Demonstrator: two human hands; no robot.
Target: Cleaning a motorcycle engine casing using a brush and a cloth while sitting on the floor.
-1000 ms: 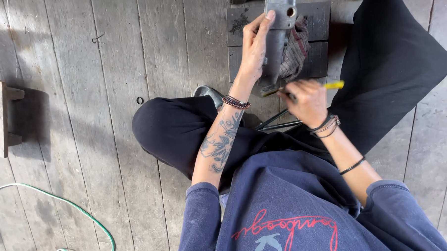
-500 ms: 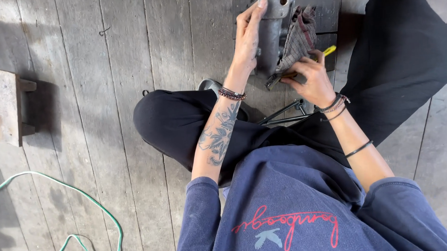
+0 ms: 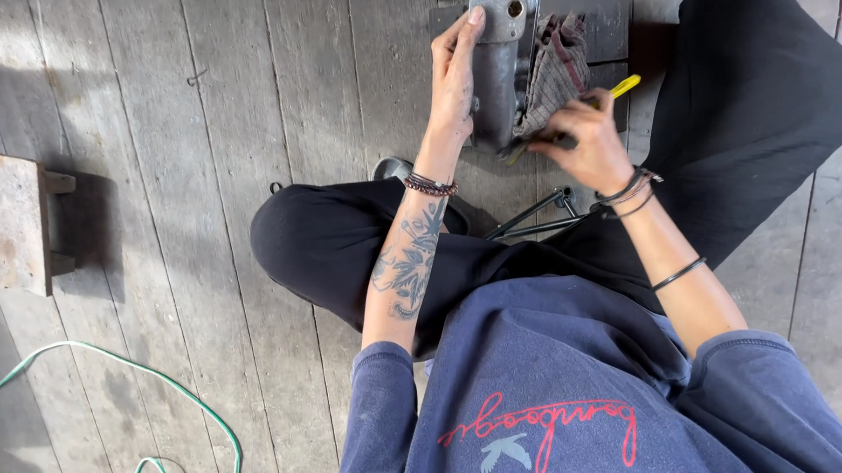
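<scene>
grey metal casing (image 3: 497, 61) steadied by left hand (image 3: 453, 86), right hand (image 3: 586, 142) wiping with rag (image 3: 551, 73).

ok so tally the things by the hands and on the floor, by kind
metal part under the left hand: 1
checked rag under the right hand: 1
yellow-handled tool: 1
dark mat: 1
metal rods: 2
wooden block: 1
green cord: 1
total: 8
</scene>
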